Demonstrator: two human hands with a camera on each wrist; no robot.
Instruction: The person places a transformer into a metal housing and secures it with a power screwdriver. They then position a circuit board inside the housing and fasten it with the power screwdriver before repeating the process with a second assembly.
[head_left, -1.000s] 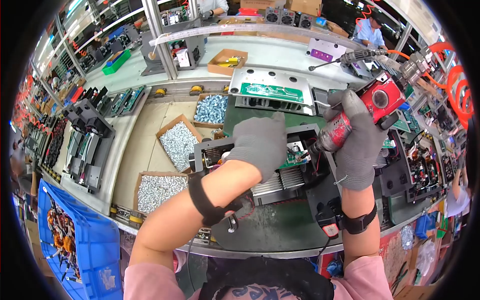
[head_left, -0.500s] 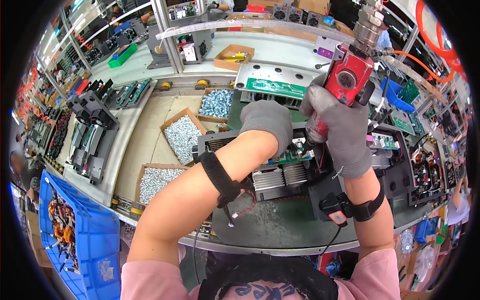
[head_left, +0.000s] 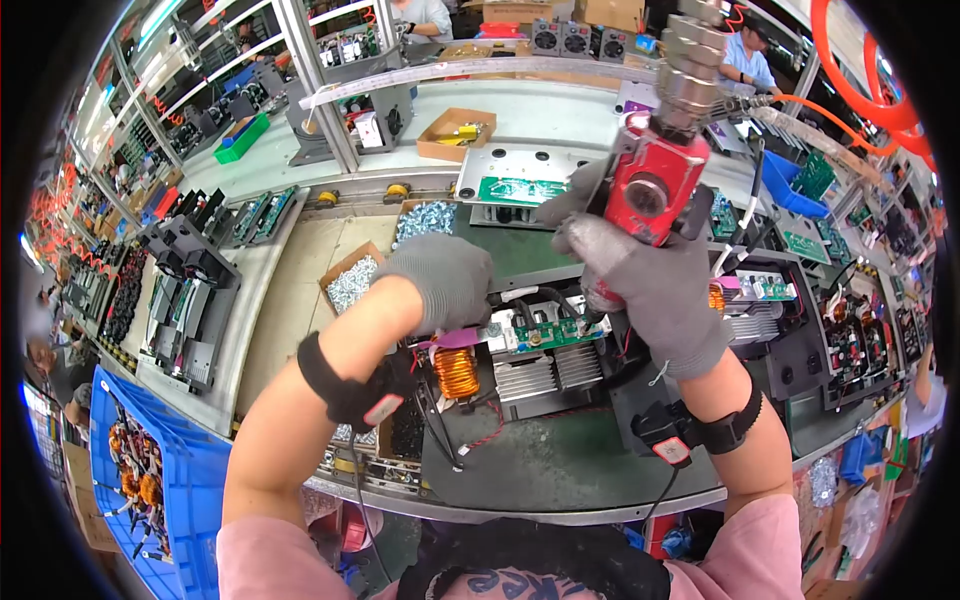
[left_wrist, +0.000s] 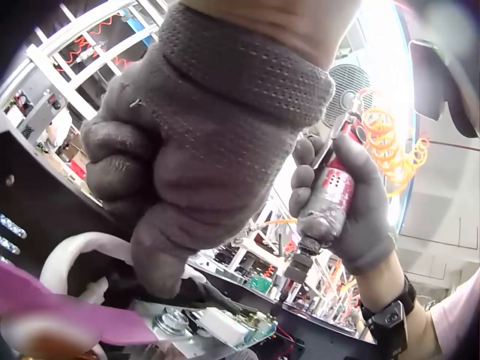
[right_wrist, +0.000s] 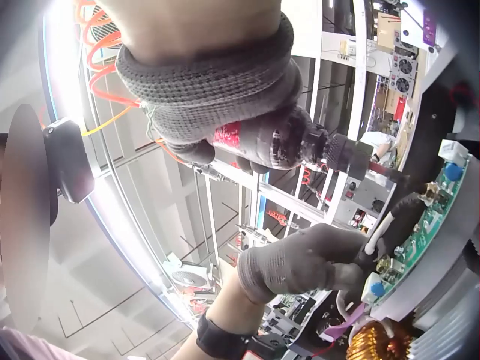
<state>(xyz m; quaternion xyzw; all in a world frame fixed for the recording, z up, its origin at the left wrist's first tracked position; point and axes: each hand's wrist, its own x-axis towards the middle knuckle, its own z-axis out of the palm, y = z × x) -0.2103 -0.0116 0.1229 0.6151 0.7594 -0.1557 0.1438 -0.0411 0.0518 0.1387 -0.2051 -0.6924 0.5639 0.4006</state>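
My gloved left hand (head_left: 440, 280) is over the left end of a black metal case. Its thumb and fingers pinch a dark cable with a white sleeve (right_wrist: 382, 231), beside the green circuit board (head_left: 550, 334). In my gloved right hand (head_left: 655, 300) is a red power screwdriver (head_left: 655, 185), gripped round the body. Its bit points down toward the board's cable end in the right wrist view. Silver heatsink fins (head_left: 525, 380) and a copper-wound coil (head_left: 457, 373) with a purple sheet (head_left: 452, 340) lie on the near side.
Cartons of screws (head_left: 352, 282) and blue-grey fasteners (head_left: 425, 220) stand left of the case. Behind it is a metal panel (head_left: 478, 180) bearing a green board. Another case of parts (head_left: 795, 360) sits right; an orange air hose (head_left: 825, 60) hangs above. A blue bin (head_left: 200, 500) stands lower left.
The screwdriver has swung left and now stands more upright over the case. My left hand has moved left and toward me, uncovering the board, and the coil now shows.
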